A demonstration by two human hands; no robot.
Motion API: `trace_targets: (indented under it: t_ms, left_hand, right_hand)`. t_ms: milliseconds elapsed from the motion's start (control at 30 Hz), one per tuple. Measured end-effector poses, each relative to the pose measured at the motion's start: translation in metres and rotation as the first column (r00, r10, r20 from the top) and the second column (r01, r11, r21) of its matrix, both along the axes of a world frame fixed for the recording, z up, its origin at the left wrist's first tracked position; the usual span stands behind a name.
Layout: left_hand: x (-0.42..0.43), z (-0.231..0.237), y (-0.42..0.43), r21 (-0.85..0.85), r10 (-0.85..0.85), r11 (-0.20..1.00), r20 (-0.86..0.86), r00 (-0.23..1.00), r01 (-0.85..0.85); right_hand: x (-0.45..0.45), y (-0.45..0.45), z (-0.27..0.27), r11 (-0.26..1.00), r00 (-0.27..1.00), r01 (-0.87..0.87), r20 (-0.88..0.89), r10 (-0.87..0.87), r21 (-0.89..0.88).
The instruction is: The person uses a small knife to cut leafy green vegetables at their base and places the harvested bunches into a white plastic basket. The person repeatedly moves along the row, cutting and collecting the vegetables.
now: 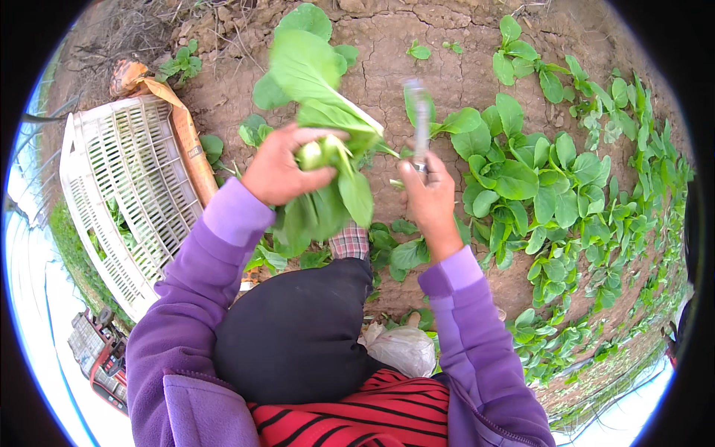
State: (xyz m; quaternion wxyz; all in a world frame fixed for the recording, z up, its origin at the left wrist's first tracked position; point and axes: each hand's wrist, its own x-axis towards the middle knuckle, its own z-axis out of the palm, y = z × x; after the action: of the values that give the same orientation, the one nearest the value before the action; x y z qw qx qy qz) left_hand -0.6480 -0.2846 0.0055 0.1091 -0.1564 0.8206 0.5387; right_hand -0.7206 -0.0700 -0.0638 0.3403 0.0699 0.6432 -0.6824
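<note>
Near the middle of the head view, my left hand [287, 165] grips a leafy green plant [327, 207] by its pale stem base, with broad leaves hanging below and spreading above. One large leaf [307, 67] with a white stalk slants across the top of the plant; whether it is still attached, I cannot tell. To the right, my right hand [429, 187] is closed around a small knife [420, 123], its metal blade blurred and pointing up. A cut stalk piece shows beside the right fingers. The two hands are apart.
A white plastic crate [131, 190] with some greens inside stands tilted at the left, an orange sack [187, 139] along its edge. Rows of leafy greens [516, 179] grow on the right in cracked soil [385, 39]. A clear plastic bag [402, 349] lies by my knee.
</note>
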Motion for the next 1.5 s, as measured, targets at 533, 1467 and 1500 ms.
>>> trace_targets:
  t_ms: [533,1467,1500]
  left_hand:
    - [-0.015,-0.004,0.116,0.043,-0.112,0.991,-0.281,0.953,0.129]
    - [-0.058,-0.023,0.049,-0.525,-0.482,0.796,-0.25,0.84,0.301]
    - [-0.064,-0.024,0.057,-0.523,-0.552,0.77,-0.26,0.792,0.365]
  right_hand:
    - [-0.054,0.106,0.133,0.546,0.488,-0.398,-0.334,0.806,0.738]
    - [0.029,0.128,0.009,0.934,0.995,-0.1,0.039,0.092,0.342]
    - [0.035,0.135,0.008,0.941,0.999,-0.031,0.026,0.024,0.337]
